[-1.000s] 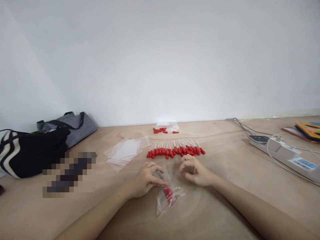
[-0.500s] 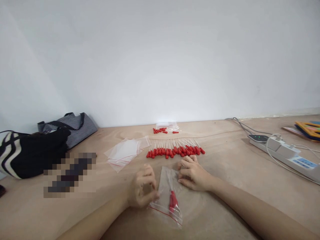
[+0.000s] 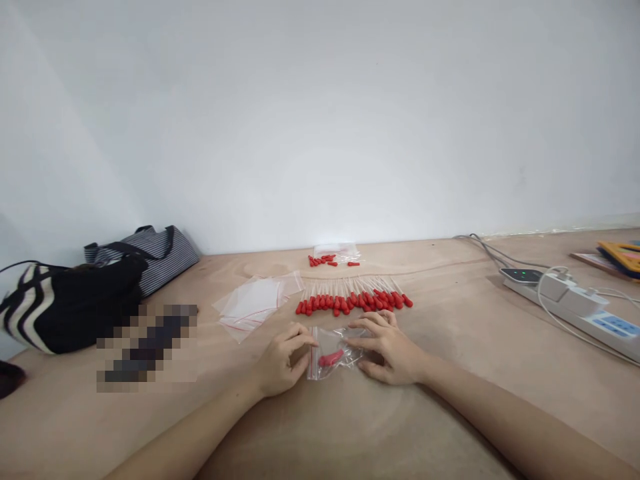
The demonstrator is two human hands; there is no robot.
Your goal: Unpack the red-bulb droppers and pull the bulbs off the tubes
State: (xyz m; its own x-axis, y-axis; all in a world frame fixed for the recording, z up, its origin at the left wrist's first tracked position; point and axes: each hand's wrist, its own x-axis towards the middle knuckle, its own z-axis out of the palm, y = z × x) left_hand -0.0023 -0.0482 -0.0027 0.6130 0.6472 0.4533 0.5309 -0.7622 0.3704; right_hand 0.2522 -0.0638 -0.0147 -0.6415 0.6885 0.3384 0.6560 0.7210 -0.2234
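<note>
A small clear zip bag (image 3: 330, 353) with a red-capped piece inside lies flat on the wooden table (image 3: 450, 347) between my hands. My left hand (image 3: 280, 360) pinches the bag's left edge by its red seal line. My right hand (image 3: 390, 350) presses on the bag's right side with curled fingers. Just beyond the bag lies a row of red-tipped droppers (image 3: 353, 299).
A pile of empty zip bags (image 3: 253, 301) lies to the left of the row. Loose red caps (image 3: 325, 260) sit near the wall. Bags (image 3: 75, 300) stand at the left, a power strip (image 3: 570, 303) with cables at the right, coloured boards (image 3: 617, 257) far right.
The bag was turned from lengthwise to crosswise and moved a little farther from me. Both hands shifted onto its two ends.
</note>
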